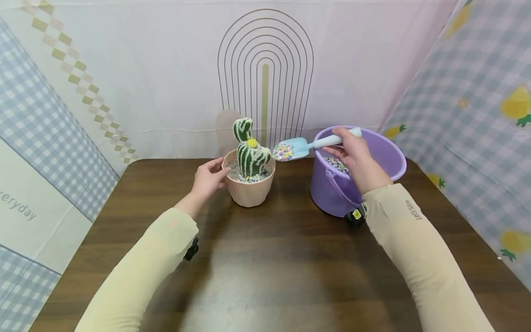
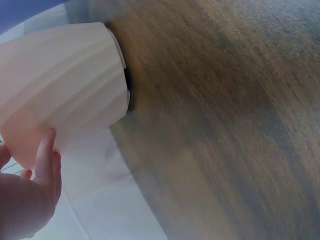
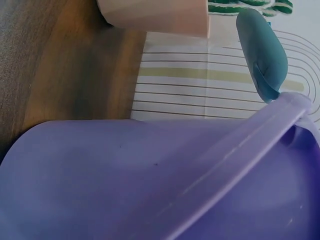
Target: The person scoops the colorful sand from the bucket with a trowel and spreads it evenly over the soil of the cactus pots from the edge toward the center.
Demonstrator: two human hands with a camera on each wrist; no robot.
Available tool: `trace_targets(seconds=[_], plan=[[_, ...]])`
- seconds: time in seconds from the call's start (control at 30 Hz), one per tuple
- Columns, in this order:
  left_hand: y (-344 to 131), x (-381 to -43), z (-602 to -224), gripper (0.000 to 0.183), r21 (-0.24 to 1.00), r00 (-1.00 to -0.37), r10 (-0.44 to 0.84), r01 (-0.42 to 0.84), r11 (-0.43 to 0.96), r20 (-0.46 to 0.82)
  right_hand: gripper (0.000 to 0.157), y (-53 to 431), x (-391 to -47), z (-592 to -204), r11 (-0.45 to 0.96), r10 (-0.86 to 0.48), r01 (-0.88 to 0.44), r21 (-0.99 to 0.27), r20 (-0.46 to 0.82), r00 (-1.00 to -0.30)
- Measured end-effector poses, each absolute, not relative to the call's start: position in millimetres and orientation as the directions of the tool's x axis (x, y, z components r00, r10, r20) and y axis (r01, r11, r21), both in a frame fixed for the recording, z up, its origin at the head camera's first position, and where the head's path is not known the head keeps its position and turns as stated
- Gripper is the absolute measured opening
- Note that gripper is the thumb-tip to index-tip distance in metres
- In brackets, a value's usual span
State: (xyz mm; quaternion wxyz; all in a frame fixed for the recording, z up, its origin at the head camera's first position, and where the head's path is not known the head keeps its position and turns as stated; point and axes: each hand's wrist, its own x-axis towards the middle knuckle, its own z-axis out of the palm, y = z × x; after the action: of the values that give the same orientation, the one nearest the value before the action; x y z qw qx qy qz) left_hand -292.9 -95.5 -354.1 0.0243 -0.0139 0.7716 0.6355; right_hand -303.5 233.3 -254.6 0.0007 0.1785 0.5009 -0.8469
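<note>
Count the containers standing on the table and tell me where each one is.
2: the pot, at the left hand, and the bucket, to the pot's right, beneath the right hand. A small one behind the bucket would be hidden.

Your head camera looks forward and down across the table (image 1: 249, 263) to the backdrop (image 1: 174, 83), farthest back of the three. Your left wrist camera (image 1: 191, 249) looks sideways, close on the pot (image 2: 60, 80); your right wrist camera (image 1: 355, 216) — rolled the opposite way — faces the bucket (image 3: 100, 180) at very near range. All three views share the pot.
</note>
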Motion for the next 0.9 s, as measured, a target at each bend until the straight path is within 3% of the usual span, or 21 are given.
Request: trace_targets(seconds=[0.3, 0.57, 0.9], plan=[[-96.6, -293.6, -354.0, 0.052, 0.981, -0.997, 0.017, -0.07, 0.178, -0.074, 0.006, 218.0, -306.3, -254.4, -0.368, 0.208, 0.163, -0.915, -0.252, -0.945], [-94.8, -293.6, -352.8, 0.052, 0.98, -0.997, 0.017, -0.065, 0.19, -0.069, 0.015, 209.0, -311.0, -253.8, -0.256, 0.273, 0.166, -0.952, -0.236, -0.933], [-95.8, -294.5, -353.8, 0.051, 0.98, -0.998, 0.015, -0.061, 0.188, -0.064, 0.019, 202.2, -316.5, -252.6, -0.199, 0.312, 0.17, -0.965, -0.226, -0.923]])
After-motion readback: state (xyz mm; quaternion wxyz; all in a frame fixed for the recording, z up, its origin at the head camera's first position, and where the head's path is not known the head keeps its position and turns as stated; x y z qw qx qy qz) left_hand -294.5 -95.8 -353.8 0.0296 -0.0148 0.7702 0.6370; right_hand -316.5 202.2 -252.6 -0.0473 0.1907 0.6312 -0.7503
